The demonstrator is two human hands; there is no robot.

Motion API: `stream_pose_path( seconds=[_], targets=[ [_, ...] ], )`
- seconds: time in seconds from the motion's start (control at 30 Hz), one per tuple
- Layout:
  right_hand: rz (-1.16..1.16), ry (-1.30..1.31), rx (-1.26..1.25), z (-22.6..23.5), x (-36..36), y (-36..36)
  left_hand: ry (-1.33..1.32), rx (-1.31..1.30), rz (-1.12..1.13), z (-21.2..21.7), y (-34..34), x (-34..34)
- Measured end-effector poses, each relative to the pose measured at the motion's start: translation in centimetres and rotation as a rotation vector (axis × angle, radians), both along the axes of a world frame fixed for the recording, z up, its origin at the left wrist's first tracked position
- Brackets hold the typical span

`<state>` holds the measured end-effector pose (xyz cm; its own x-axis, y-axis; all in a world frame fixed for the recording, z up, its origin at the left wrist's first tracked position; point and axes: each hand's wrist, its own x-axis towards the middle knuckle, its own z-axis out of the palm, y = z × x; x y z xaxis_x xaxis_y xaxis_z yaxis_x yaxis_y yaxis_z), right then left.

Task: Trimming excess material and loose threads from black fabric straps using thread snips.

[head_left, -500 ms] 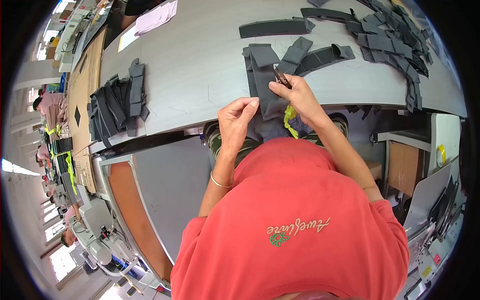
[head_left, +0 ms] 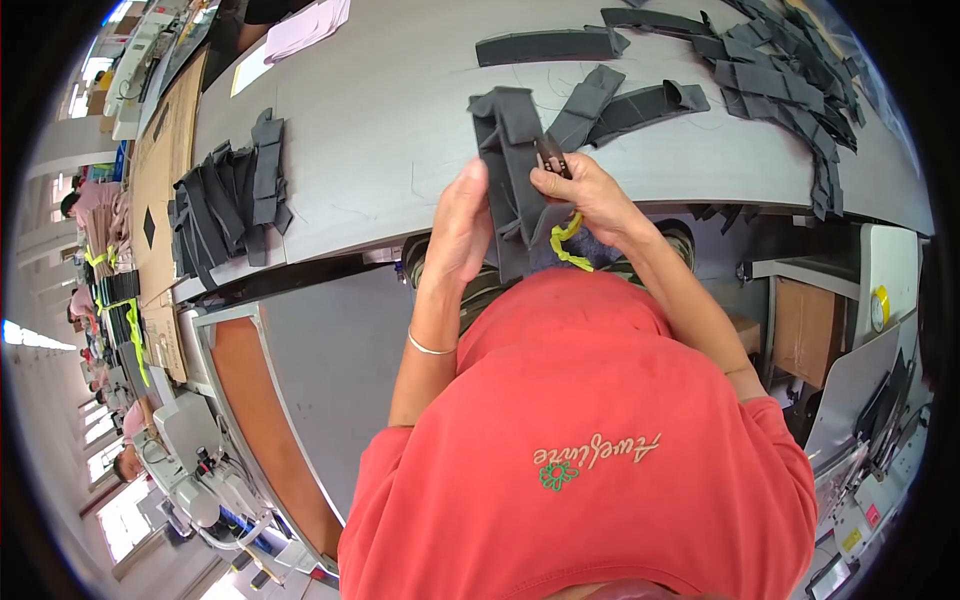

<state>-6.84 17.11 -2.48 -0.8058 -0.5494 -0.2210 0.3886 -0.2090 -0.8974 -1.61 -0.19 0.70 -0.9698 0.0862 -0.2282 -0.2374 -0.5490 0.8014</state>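
Note:
Between my hands stands a dark grey fabric piece (head_left: 508,125), a folded strip with stitched edges, its lower end hanging past the table edge. My left hand (head_left: 462,222) grips its left side, the fingers mostly hidden. My right hand (head_left: 592,195) is closed around dark thread snips (head_left: 551,157), thumb on top, beside the strip's right edge. A yellow-green ribbon (head_left: 566,246) hangs from below that hand. Just beyond lie more grey strips, one flat at an angle (head_left: 588,108) and one curved (head_left: 650,112).
A grey strip (head_left: 545,47) lies farther back on the pale table (head_left: 370,130). A heap of strips (head_left: 785,85) covers the far right, and a smaller stack (head_left: 230,195) lies at left. Pink papers (head_left: 308,30) rest at the back. Loose threads are scattered about.
The strip has been raised off the table and shifted slightly left. My left hand has gone from a fingertip pinch to its left side. The snips stay in my right hand.

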Motion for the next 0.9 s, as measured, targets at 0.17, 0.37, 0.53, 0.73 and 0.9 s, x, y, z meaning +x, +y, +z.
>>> stream_pose_path(
  seconds=[0.17,0.37,0.53,0.73,0.9],
  targets=[
    [0.105,-0.02,0.07,1.0,0.0,-0.1,-0.006,-0.091,0.054,0.6,0.3,-0.9],
    [-0.014,0.068,0.095,0.4,0.4,-0.7,-0.014,-0.181,0.112,-0.2,0.2,-1.4],
    [-0.081,0.326,0.324,1.2,1.0,0.0,-0.033,-0.403,0.231,0.2,0.1,-1.5],
    [0.104,0.212,0.392,1.0,0.9,1.3,-0.02,-0.347,0.197,-0.3,-1.2,-2.4],
    [0.155,0.561,0.827,1.3,1.1,2.2,-0.006,-0.404,0.165,-2.1,-0.9,-3.3]
  ],
)
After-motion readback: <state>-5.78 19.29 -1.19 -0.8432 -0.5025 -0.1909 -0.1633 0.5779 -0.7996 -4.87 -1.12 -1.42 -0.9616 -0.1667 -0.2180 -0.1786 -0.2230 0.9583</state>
